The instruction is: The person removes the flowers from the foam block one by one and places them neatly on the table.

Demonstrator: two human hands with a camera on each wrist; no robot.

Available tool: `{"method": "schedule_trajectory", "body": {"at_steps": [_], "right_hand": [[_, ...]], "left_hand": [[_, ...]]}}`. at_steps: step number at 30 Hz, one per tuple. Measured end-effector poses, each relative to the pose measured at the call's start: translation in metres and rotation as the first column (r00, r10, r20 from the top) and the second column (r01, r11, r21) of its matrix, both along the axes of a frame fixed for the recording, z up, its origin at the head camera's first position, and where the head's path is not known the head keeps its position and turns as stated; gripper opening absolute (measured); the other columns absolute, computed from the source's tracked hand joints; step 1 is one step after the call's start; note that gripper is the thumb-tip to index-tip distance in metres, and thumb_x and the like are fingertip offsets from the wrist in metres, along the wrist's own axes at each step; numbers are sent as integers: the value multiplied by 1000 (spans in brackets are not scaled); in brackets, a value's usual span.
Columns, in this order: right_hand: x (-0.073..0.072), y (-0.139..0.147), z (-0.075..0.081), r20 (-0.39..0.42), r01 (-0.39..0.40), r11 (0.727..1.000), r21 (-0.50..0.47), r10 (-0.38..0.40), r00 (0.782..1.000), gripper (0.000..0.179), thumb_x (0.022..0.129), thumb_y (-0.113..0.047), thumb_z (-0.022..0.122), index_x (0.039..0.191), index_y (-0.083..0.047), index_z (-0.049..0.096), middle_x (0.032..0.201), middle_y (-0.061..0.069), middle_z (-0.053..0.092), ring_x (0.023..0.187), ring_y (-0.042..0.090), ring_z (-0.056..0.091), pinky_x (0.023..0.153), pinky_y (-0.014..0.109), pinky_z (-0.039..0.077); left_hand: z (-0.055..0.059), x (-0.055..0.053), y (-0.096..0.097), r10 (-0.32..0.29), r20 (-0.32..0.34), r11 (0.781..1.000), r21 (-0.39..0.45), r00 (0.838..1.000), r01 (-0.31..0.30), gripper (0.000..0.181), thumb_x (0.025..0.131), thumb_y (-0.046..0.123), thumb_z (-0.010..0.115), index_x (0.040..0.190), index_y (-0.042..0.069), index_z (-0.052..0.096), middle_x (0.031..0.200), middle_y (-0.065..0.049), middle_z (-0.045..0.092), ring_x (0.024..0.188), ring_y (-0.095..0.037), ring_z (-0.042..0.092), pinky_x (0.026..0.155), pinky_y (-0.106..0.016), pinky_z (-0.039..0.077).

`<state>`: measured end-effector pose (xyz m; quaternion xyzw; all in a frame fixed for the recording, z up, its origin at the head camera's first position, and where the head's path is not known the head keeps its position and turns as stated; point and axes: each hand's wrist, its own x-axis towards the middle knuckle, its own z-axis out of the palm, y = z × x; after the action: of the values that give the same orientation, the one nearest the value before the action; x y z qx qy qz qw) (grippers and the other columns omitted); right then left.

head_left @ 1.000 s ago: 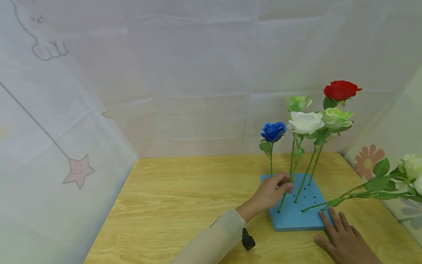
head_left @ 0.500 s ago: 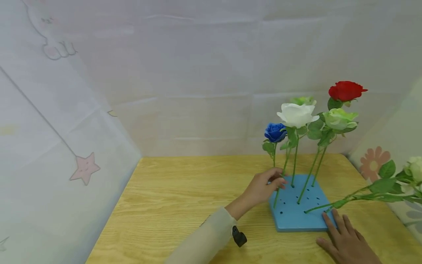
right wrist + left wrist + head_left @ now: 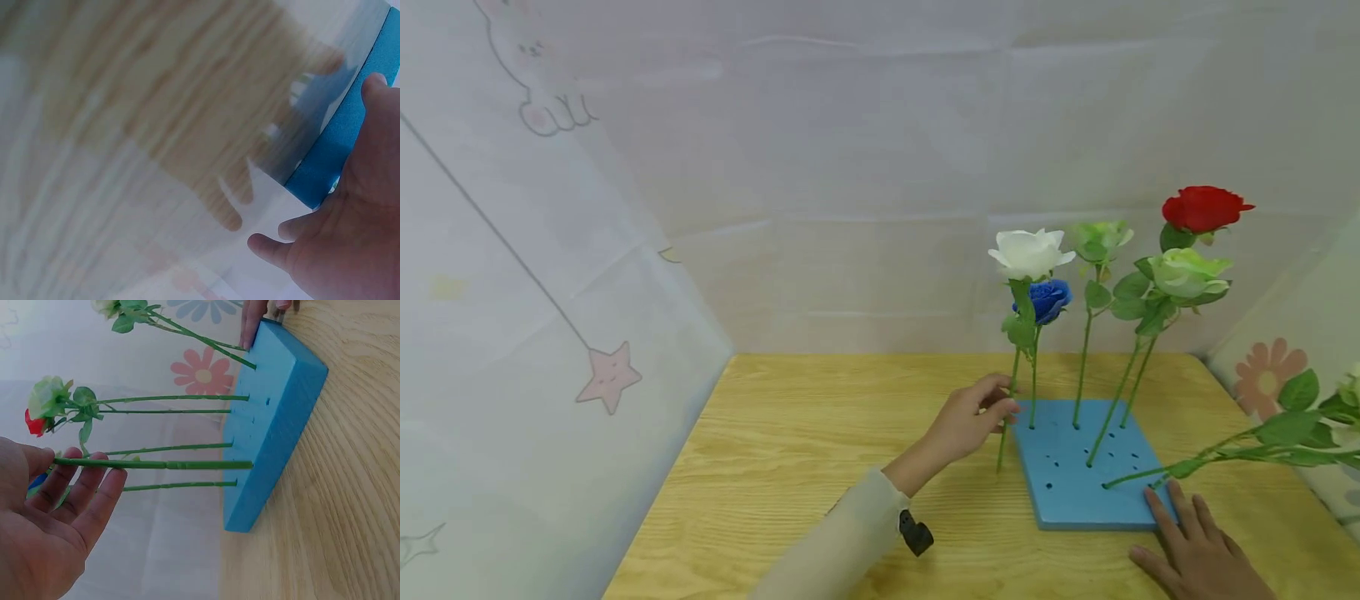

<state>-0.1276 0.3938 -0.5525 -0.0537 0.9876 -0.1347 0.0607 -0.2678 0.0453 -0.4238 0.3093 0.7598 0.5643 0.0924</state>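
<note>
My left hand point(image 3: 964, 423) pinches the green stem of a white artificial rose point(image 3: 1032, 255) between thumb and fingers. In the left wrist view that stem point(image 3: 140, 464) hangs free, its lower end out of any hole. The rose stands nearly upright just left of a blue block with holes point(image 3: 1078, 510). My right hand point(image 3: 1204, 543) lies with fingers spread at the block's front right corner, fingertips on it. Its thumb touches the block's side in the right wrist view. Standing in the block are a blue rose point(image 3: 1049, 302), pale green roses point(image 3: 1187, 273) and a red rose point(image 3: 1204, 208).
Leaning far out over the right edge are stems with leaves point(image 3: 1288, 423), their blooms partly cut off. Several holes show across the block. The wooden table point(image 3: 820, 433) extends to the left; a printed cloth point(image 3: 850, 167) hangs behind and at the sides.
My left hand has lifted the white rose's stem out of the block and carried it left, off the block's edge. My right hand has stayed at the corner while the view shifted slightly.
</note>
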Motion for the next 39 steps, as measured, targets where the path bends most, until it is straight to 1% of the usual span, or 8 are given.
{"method": "schedule_trajectory", "body": {"at_steps": [6,10,14,20,26,31,35,39], "right_hand": [[1,1,0,-19,-6,1000,8,6,1000,90,102,-60,49,161,-1,16,160,39,9,131,72,21,80,79,40],[2,0,0,-27,-10,1000,6,11,1000,90,102,-59,50,162,-2,14,160,39,8,132,72,21,80,79,40],[3,-1,1,-24,-15,1000,0,15,1000,90,102,-58,50,162,-3,12,160,39,7,131,72,21,79,79,40],[3,0,2,-29,-24,1000,-7,23,999,89,102,-57,51,163,-5,11,161,38,4,132,72,20,79,79,40],[3,0,2,-27,-25,1000,-13,24,999,89,102,-57,51,163,-4,11,161,38,4,131,73,20,77,78,41],[2,0,2,-14,-18,1000,-20,18,1000,90,102,-57,51,163,-4,11,160,40,7,130,74,21,75,78,42],[1,0,3,3,-9,1000,-23,10,1000,90,102,-58,50,162,-3,12,160,40,7,130,73,20,76,78,41],[0,1,2,8,-7,1000,-26,8,1000,89,102,-58,50,162,-2,14,159,40,7,130,74,21,75,78,41]], "left_hand": [[-5,1,-13,9,63,1000,11,998,-9,37,106,25,56,141,15,53,107,-6,69,93,-22,71,70,-24,60],[-10,2,-20,3,111,1000,26,994,-6,42,105,25,58,145,17,50,105,-7,68,91,-24,71,69,-30,62],[-14,5,-25,3,176,999,42,984,-11,47,104,24,60,149,18,46,105,-4,68,89,-24,71,72,-41,63],[-21,8,-30,-12,256,999,47,967,0,47,105,20,59,149,18,44,103,-2,67,97,-40,69,72,-46,63],[-28,10,-32,-13,317,999,48,948,-2,45,105,18,58,148,21,44,103,-3,67,93,-33,71,73,-52,62],[-38,10,-32,-8,374,999,51,927,-12,45,105,18,58,147,24,44,110,-12,67,99,-42,68,71,-51,62],[-47,10,-33,-6,406,998,53,914,-17,44,105,19,59,146,25,46,110,-14,66,96,-39,69,71,-54,61],[-52,11,-33,-7,420,998,56,908,-18,43,105,18,59,145,24,46,109,-14,66,96,-39,69,70,-54,61]]}}
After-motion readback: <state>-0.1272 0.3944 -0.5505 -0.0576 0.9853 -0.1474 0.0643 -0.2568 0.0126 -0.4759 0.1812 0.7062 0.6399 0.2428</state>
